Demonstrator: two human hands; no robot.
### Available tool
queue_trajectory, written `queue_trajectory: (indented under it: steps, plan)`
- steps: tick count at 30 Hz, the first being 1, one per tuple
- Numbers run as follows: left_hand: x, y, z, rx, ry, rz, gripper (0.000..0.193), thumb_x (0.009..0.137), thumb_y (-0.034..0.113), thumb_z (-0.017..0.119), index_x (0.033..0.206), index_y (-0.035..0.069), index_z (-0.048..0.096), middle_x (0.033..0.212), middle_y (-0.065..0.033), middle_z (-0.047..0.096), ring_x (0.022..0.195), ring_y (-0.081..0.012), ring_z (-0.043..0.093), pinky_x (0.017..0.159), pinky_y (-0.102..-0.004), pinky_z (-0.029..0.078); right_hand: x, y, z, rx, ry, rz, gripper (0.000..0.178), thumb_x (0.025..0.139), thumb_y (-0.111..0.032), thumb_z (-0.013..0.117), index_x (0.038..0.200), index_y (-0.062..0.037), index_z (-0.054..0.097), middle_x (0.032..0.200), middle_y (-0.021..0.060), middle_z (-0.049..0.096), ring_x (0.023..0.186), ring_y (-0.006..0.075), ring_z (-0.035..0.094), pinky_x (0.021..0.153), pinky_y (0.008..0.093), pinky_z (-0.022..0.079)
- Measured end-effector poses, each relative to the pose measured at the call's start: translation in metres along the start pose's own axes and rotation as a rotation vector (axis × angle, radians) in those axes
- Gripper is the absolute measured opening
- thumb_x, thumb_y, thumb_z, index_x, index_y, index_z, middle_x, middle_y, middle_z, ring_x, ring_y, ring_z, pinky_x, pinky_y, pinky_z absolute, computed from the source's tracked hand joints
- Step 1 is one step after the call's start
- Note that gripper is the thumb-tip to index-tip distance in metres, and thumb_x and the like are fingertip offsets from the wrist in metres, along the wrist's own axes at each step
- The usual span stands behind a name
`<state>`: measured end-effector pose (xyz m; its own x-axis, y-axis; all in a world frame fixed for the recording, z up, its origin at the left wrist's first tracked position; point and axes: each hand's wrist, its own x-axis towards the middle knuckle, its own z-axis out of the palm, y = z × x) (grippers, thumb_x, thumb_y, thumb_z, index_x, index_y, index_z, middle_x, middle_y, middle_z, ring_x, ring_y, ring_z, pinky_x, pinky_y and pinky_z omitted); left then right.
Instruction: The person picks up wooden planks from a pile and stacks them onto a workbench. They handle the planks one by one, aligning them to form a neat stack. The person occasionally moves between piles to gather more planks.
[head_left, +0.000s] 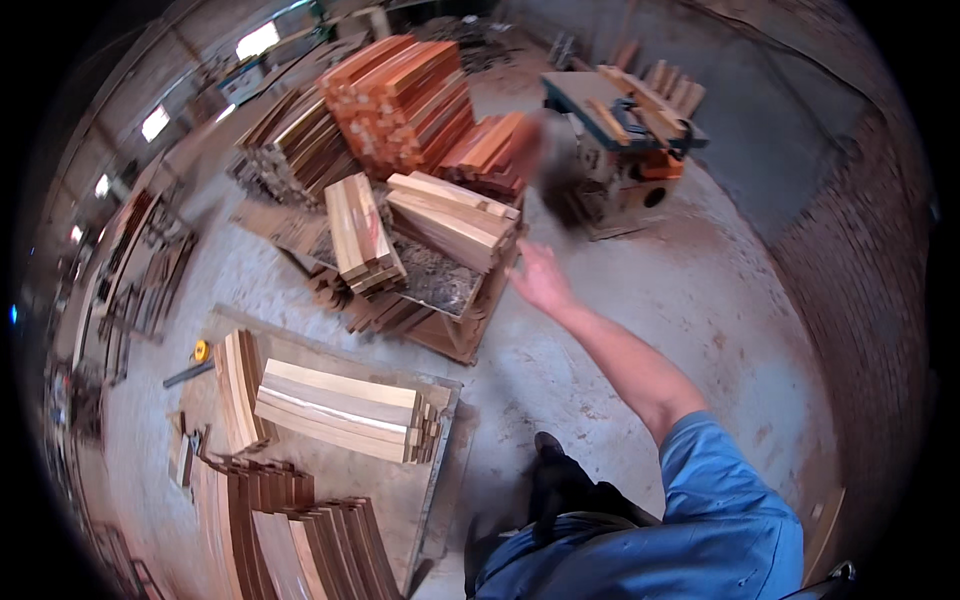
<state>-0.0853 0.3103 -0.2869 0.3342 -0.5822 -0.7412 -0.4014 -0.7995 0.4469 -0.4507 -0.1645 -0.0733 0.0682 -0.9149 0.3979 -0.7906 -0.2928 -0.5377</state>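
My right arm reaches forward from the lower right in a blue short sleeve. At its end my right hand (541, 279) is open, its fingers loosely apart with nothing seen in them. It appears beside the right end of a stack of pale wooden boards (450, 215); I cannot tell whether it touches. Left of that stack, another bundle of light boards (358, 232) lies on the same low, dusty stand (437, 283). My left hand is out of view.
A pale board stack (340, 400) and darker curved pieces (325, 550) lie on a low platform (420, 480) at left, near a yellow tape measure (201, 351). Tall orange-tinted lumber (400, 105) rises behind. A table saw (625, 130) stands far right, before a brick wall (880, 300).
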Motion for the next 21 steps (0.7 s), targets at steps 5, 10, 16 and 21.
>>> queue_trajectory:
  steps: [5, 10, 16, 21]
  plan:
    - [-0.054, 0.018, 0.041, -0.168, 0.1, -0.239, 0.051, 0.09, 0.041, 0.059, 0.13, 0.008, 0.061, 0.107, -0.0166, 0.068, 0.103, -0.0342, 0.064, 0.091, -0.0462, 0.049, 0.117, 0.02, 0.031, -0.135, -0.126, -0.061, 0.048, 0.081, -0.025, 0.073, 0.12, -0.0007, 0.058, 0.12, 0.0207, 0.06, 0.117, 0.0383, 0.054, 0.1, 0.0475, 0.047]
    - [-0.09, 0.061, 0.084, -0.293, 0.146, -0.334, 0.051, 0.091, 0.041, 0.059, 0.129, 0.007, 0.062, 0.104, -0.0166, 0.068, 0.1, -0.0332, 0.065, 0.088, -0.0456, 0.051, 0.179, 0.04, 0.074, -0.302, -0.311, -0.007, 0.047, 0.084, -0.034, 0.072, 0.117, -0.0023, 0.061, 0.119, 0.0194, 0.06, 0.118, 0.0372, 0.055, 0.1, 0.0478, 0.049]
    - [-0.117, 0.074, 0.124, -0.415, 0.179, -0.387, 0.05, 0.091, 0.041, 0.058, 0.128, 0.007, 0.062, 0.099, -0.0166, 0.069, 0.096, -0.0321, 0.066, 0.085, -0.0449, 0.052, 0.198, 0.047, 0.083, -0.332, -0.462, -0.004, 0.044, 0.089, -0.034, 0.064, 0.117, -0.0004, 0.068, 0.121, 0.0221, 0.064, 0.112, 0.038, 0.063, 0.098, 0.0466, 0.05]
    - [-0.146, 0.038, 0.171, -0.495, 0.172, -0.475, 0.05, 0.092, 0.041, 0.058, 0.128, 0.007, 0.063, 0.096, -0.0166, 0.07, 0.093, -0.0311, 0.067, 0.082, -0.0443, 0.053, 0.188, 0.043, 0.059, 0.467, -0.668, 0.375, 0.042, 0.094, -0.036, 0.062, 0.117, -0.0009, 0.063, 0.099, 0.0138, 0.067, 0.08, 0.0265, 0.065, 0.071, 0.0392, 0.052]
